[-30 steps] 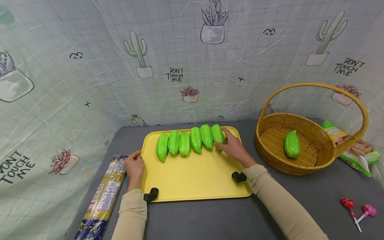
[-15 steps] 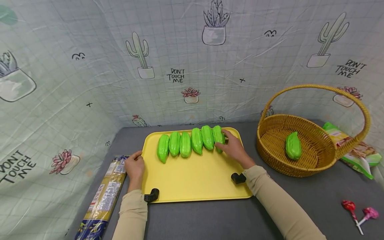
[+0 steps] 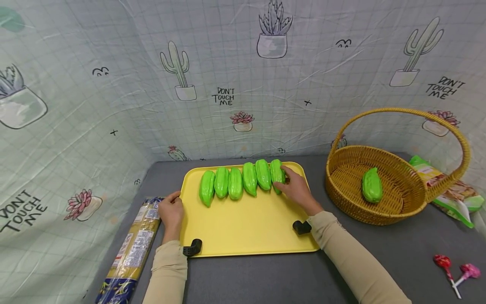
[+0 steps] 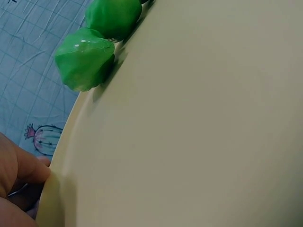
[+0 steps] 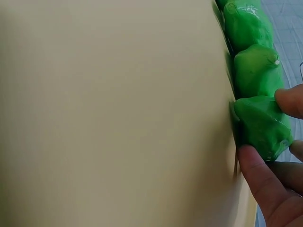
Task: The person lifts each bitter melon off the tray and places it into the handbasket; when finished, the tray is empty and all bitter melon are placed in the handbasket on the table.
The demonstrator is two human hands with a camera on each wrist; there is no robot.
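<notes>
Rightmost green gourd (image 3: 277,174) of a row of six, lying along the far edge of the yellow tray (image 3: 243,230), at about 1 o'clock from the tray's middle. The right hand (image 3: 297,190) grasps this gourd; in the right wrist view the thumb (image 5: 258,172) presses its near end and a fingertip (image 5: 289,101) rests on its upper side, while the gourd sits on the tray, touching its neighbour (image 5: 255,71). The left hand (image 3: 171,211) holds the tray's rim at 9 o'clock, fingers curled over the edge (image 4: 23,172). Judged step: securing a grip on the end gourd, with the tray steadied. The next move would call for a clean lift clear of the neighbour. At 3 o'clock from the tray stands a wicker basket (image 3: 411,209) containing one gourd (image 3: 371,185). On the grey surface (image 3: 265,278): a noodle packet (image 3: 130,249) at 9 o'clock, a snack bag (image 3: 452,192) and two lollipops (image 3: 453,270) beyond the basket.
</notes>
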